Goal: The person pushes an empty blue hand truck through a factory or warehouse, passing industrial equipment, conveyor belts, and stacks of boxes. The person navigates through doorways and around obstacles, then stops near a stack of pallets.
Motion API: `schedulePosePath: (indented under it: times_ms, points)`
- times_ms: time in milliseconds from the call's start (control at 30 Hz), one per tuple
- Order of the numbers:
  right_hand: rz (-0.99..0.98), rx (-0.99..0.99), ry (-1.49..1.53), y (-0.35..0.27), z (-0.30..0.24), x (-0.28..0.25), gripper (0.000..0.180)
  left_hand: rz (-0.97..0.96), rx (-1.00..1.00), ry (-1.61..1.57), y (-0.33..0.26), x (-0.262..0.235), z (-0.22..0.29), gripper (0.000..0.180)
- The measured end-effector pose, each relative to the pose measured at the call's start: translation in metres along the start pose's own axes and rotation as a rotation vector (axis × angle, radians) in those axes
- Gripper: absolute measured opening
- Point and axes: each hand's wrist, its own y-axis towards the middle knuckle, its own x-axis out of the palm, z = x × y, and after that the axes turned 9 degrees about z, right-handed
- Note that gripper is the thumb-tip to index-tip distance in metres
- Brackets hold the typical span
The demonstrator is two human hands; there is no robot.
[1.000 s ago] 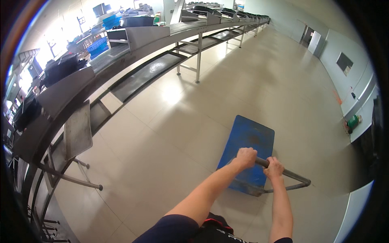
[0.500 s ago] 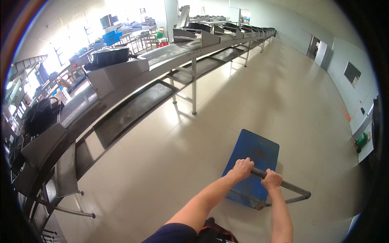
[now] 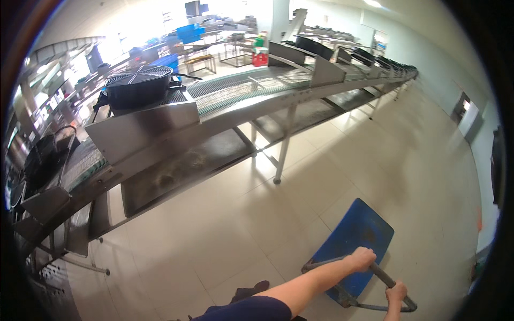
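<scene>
Both of my hands grip the grey tubular handle [image 3: 384, 275] of a blue platform cart [image 3: 369, 230] at the lower right. My left hand [image 3: 362, 259] is closed round the handle's upper end, over the deck. Farther down the same bar, close to its bent corner, my right hand [image 3: 396, 292] is wrapped round it. The flat deck carries nothing that I can see and shows dark scuffs. My left forearm reaches in from the lower edge, below a dark blue sleeve.
A long metal conveyor [image 3: 235, 107] with a mesh belt runs from the lower left to the far right. On it stands a round black fan [image 3: 138, 88] with a wire guard, with more black units beyond. Blue crates [image 3: 190, 33] stand behind. A pale wall [image 3: 444, 75] lines the right.
The view has swung and come nearer the conveyor. The cart and both hands now sit lower and farther right in the picture. My hands stand farther apart on the handle.
</scene>
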Motion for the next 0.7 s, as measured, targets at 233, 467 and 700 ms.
schedulePosePath:
  times_ms: [233, 467, 700]
  points:
    - [0.011, 0.025, 0.063, 0.184, -0.028, 0.026, 0.011, 0.027, -0.035, 0.036, 0.171, -0.009, -0.072, 0.007]
    - [-0.116, -0.081, -0.049, 0.372, -0.042, 0.074, 0.036, -0.075, -0.086, 0.133, 0.339, -0.028, -0.152, 0.008]
    - [-0.156, -0.175, 0.032, 0.544, -0.062, 0.096, 0.037, -0.134, -0.092, 0.235, 0.511, -0.042, -0.216, 0.007]
